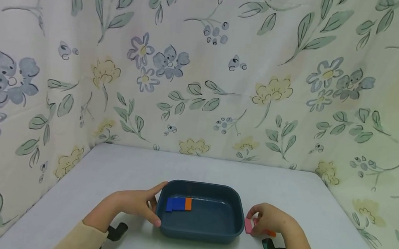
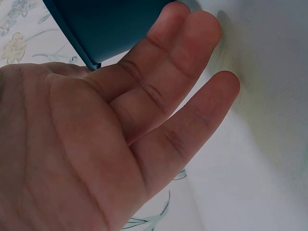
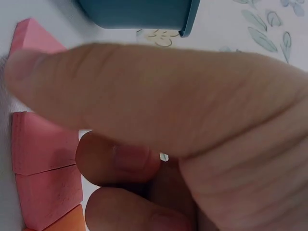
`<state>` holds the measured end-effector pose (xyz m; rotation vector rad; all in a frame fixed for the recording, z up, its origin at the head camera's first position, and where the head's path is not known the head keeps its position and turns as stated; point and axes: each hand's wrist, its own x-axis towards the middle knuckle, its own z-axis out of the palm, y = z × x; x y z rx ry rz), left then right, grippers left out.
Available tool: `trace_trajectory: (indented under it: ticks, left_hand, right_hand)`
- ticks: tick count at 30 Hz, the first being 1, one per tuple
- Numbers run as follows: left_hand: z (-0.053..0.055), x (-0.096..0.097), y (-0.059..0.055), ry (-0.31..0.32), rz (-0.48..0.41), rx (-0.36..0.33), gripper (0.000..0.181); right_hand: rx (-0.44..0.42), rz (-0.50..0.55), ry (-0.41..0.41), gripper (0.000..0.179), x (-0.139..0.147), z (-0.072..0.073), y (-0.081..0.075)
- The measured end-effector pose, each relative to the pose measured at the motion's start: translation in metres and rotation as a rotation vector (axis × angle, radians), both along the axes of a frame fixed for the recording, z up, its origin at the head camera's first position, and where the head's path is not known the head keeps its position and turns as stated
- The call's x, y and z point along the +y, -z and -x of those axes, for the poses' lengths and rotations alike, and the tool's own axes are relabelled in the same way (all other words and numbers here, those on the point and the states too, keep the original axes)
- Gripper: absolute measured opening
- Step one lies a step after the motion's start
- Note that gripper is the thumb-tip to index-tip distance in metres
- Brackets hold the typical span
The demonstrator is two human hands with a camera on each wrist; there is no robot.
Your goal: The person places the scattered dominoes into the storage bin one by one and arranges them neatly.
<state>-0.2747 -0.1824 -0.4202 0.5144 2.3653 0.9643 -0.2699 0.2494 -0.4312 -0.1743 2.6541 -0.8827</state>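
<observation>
A dark blue-green rectangular tub [image 1: 204,238] sits on the white table. My left hand [image 1: 138,206] rests against its left side, fingers spread along the wall and rim; in the left wrist view several fingers [image 2: 159,96] lie nearly straight. Inside the tub, at its left, are blue blocks [image 1: 176,204] and an orange block [image 1: 188,204]. Just right of the tub, my right hand [image 1: 271,219] pinches a pink block [image 3: 36,36] with curled fingers; its thumb [image 3: 120,91] covers part of that block. More pink blocks [image 3: 45,144] lie beside it.
An orange block [image 1: 271,233] lies partly under the right hand. The white table [image 1: 209,169] stretches behind the tub, up to a floral cloth [image 1: 202,100] hanging at the back and sides. Dark wrist mounts [image 1: 117,232] sit under both wrists.
</observation>
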Motion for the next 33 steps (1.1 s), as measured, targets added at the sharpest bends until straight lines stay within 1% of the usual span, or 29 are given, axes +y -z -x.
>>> trace_trajectory:
  ticks: [4,7,11,13,16,20,25,27,29,33]
  left_hand:
    - [0.000,0.000,0.001,-0.001,0.005,0.007,0.123]
    - [-0.001,0.000,0.000,-0.001,0.008,0.013,0.123]
    - [-0.001,0.000,0.000,-0.002,0.008,0.011,0.123]
    - [-0.002,0.000,0.000,-0.001,0.006,0.011,0.123]
    - [-0.002,0.000,-0.001,0.004,0.001,0.016,0.123]
    - [-0.003,0.000,-0.001,0.000,0.009,0.024,0.123]
    - [-0.002,0.001,0.000,-0.009,0.019,0.026,0.123]
    - [-0.002,0.001,0.000,-0.011,0.024,0.027,0.123]
    - [-0.002,0.001,0.001,-0.011,0.021,0.026,0.123]
    - [-0.002,0.001,0.002,-0.010,0.019,0.027,0.123]
  right_hand:
    - [0.031,-0.010,-0.014,0.035,-0.002,0.001,0.003]
    - [0.074,-0.035,-0.022,0.033,-0.003,0.003,0.006]
    - [0.131,-0.059,-0.008,0.033,-0.004,0.006,0.007]
    - [0.165,-0.065,-0.002,0.034,-0.003,0.006,0.004]
    - [0.213,-0.065,0.017,0.035,-0.002,0.005,-0.004]
    - [0.259,-0.058,0.035,0.040,-0.002,0.000,-0.019]
    - [0.368,-0.111,0.019,0.044,-0.001,-0.008,-0.039]
    - [0.399,-0.117,0.015,0.044,-0.003,-0.012,-0.046]
    - [0.400,-0.094,0.003,0.044,-0.007,-0.015,-0.050]
    - [0.357,-0.040,-0.021,0.041,-0.019,-0.019,-0.052]
